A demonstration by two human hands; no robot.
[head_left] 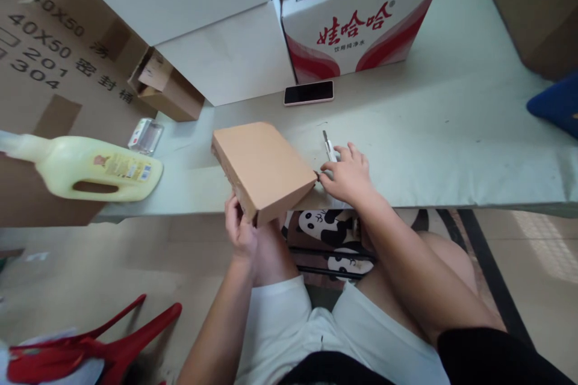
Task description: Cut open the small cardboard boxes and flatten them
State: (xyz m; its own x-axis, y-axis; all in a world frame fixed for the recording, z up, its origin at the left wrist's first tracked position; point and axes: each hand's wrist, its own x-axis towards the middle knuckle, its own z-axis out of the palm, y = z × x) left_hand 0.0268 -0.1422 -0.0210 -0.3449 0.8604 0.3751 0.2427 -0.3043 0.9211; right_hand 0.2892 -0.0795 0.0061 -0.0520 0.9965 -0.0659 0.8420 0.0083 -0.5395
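Your left hand has its fingers curled closely around the near left corner of the small cardboard box, holding it; the part of the grip under the box is hidden, so you cannot tell how the rest of those fingers lie. The box sits just above and to the right of these fingers, tilted, its near corner jutting past the edge of the table. Your right hand is palm down, fingers loosely spread and bent, with a moderate gap between them; its lowest fingertips are right by the box's right corner, though you cannot tell whether they touch it. Just ahead of those fingers is the utility knife, its metal tip pointing away from you and its white handle running back to the fingertips; whether they touch the handle is unclear. Farther out beyond the right fingers the phone lies flat, in front of the white carton with red lettering. Well to the left of your left fingers the yellow bottle leans into view, with a clear container just beyond it
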